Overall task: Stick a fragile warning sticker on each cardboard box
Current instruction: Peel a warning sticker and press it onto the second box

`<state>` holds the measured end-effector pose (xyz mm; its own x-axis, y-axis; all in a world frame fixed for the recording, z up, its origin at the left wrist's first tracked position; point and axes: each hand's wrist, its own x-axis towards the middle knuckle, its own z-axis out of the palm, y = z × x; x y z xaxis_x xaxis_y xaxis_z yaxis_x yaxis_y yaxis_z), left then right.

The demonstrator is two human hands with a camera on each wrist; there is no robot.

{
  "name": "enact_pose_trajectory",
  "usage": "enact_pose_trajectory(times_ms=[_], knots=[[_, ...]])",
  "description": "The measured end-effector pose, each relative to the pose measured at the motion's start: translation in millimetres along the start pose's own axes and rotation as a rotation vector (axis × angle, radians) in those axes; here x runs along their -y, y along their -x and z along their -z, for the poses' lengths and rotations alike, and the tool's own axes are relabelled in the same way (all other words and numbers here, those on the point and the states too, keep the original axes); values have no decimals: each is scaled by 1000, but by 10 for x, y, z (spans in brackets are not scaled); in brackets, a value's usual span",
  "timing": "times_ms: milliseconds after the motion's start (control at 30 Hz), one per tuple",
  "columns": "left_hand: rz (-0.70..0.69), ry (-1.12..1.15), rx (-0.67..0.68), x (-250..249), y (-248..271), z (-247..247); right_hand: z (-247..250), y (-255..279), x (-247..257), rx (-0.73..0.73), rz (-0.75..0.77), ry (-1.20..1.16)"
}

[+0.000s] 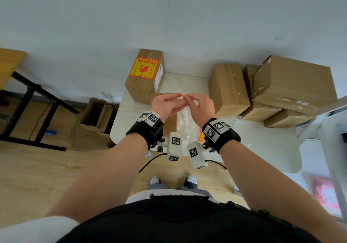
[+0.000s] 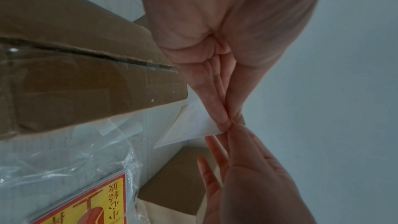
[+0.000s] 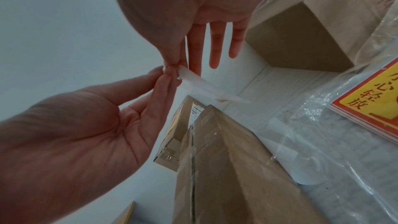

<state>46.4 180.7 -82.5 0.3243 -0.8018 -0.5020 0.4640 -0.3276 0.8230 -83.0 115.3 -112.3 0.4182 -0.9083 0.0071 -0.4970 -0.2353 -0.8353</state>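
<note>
above the tabletop [image 1: 253,145] both the left hand [image 1: 167,104] and the right hand [image 1: 200,107] pinch one corner of a sticker [image 3: 206,86], which hangs edge-on with its long axis slanting down toward the boxes [image 1: 228,88]

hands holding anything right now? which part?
Both hands pinch one sticker at the same corner: left hand and right hand, each with a thumb-and-fingertip grip.
</note>
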Motion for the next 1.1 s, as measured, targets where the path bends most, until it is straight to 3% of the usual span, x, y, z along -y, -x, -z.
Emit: enact_pose_trajectory(times_ms=[667, 900, 1100], knots=[[-14, 52, -132, -19, 2, -107, 106, -1, 41, 31, 40, 12], [-46, -68, -157, -26, 6, -103, 166, 45, 46, 94, 23, 7], [-160, -222, -141, -25, 18, -129, 177, 57, 34, 75, 21, 45]])
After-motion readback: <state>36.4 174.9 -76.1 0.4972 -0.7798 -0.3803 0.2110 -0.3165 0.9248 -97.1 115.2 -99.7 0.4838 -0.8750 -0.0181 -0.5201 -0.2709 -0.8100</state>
